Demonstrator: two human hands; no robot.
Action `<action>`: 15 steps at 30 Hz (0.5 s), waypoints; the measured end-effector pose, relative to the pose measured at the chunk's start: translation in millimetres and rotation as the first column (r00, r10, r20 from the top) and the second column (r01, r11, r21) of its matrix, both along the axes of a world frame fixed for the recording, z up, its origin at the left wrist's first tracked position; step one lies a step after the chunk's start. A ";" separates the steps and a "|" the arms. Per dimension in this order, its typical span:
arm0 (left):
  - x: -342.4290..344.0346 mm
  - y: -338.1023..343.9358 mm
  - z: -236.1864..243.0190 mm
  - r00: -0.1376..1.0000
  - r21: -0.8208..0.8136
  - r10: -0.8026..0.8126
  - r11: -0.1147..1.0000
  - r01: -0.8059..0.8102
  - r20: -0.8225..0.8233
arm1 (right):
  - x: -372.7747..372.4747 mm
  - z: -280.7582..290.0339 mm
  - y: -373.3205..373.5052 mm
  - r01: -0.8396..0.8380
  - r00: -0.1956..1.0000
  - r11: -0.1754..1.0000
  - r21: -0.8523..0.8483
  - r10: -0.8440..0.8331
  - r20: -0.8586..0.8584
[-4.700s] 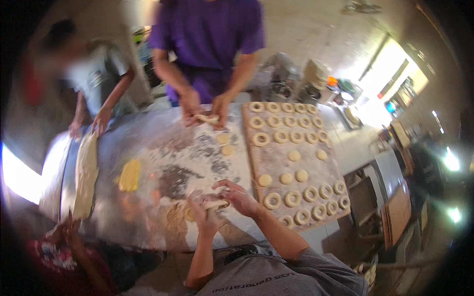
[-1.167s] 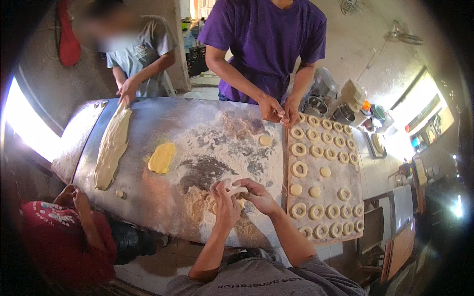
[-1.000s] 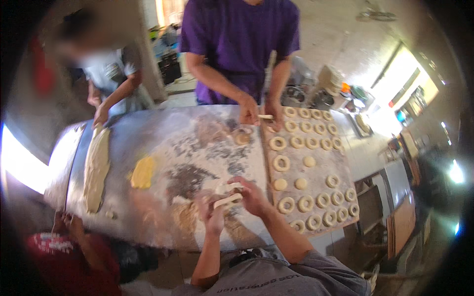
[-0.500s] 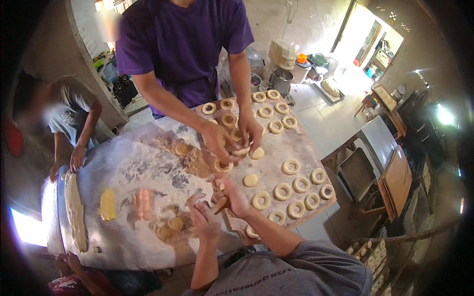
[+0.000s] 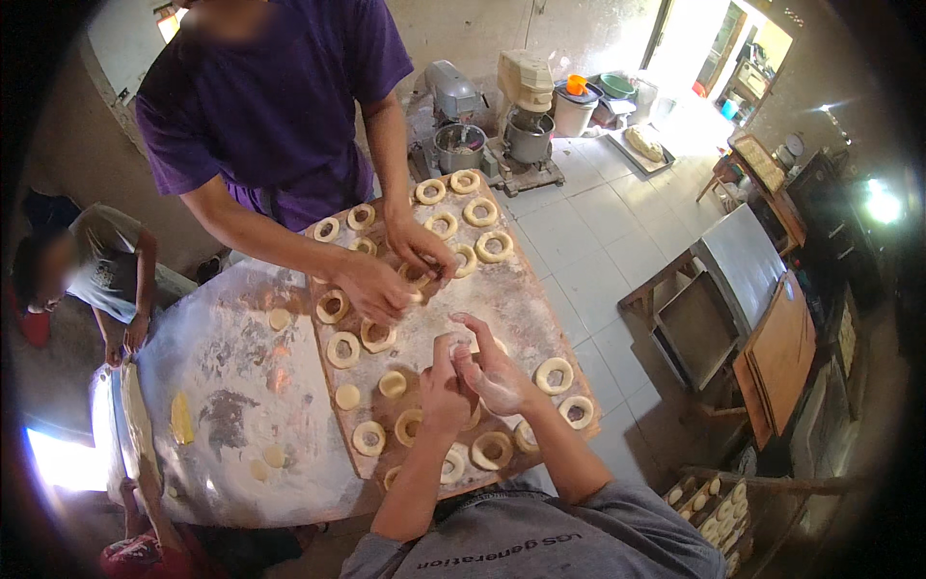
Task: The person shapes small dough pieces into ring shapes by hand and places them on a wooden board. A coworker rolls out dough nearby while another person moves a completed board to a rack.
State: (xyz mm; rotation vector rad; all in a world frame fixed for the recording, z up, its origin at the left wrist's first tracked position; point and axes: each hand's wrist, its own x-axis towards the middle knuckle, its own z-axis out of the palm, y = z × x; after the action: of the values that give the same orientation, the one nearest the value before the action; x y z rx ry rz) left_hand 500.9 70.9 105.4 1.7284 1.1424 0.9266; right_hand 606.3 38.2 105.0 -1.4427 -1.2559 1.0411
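Observation:
My left hand (image 5: 446, 394) and my right hand (image 5: 496, 374) meet above the near middle of a floured wooden board (image 5: 526, 323). The left fingers are curled closed; the right thumb and fingers press in against them, one right finger stretching forward. A pale bit shows between the fingertips, too small to name. Around my hands lie several dough rings (image 5: 492, 451) and flat dough rounds (image 5: 392, 384). Across from me, a person in a purple shirt (image 5: 280, 106) handles a dough ring (image 5: 415, 277) with both hands at the board's middle.
A floured table (image 5: 309, 487) extends left, bearing dough rounds (image 5: 274, 455) and a yellow slab (image 5: 181, 418). At its far left, another person (image 5: 111, 261) stands by a long dough strip (image 5: 140, 410). Mixers (image 5: 528, 106) stand behind; metal trays (image 5: 694, 328) lean at right.
The view has turned, so the board appears farther left. My hands, earlier around a brownish piece near the board's left edge, now press together over the board. The other person's hands remain over the rings.

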 end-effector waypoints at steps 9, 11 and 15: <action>71.9 14.4 -21.8 0.986 -0.109 -0.070 0.993 0.054 -0.151 | 89.7 -32.9 -5.9 0.023 0.932 1.000 0.012 -0.017 -0.361; 77.8 22.5 -35.6 0.989 -0.122 -0.130 0.985 0.120 -0.076 | 101.8 -18.5 -2.6 0.090 0.684 0.990 -0.106 -0.138 -0.716; 100.4 19.7 -33.4 0.979 -0.135 -0.195 0.973 0.185 -0.062 | 114.6 -64.6 15.0 0.206 0.918 0.978 -0.042 -0.208 -0.337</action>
State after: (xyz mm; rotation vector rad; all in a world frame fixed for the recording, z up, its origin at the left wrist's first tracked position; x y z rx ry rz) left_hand 601.3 90.6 72.0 1.7447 1.0399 0.6623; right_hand 720.9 53.2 40.4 -1.2997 -0.8337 1.0926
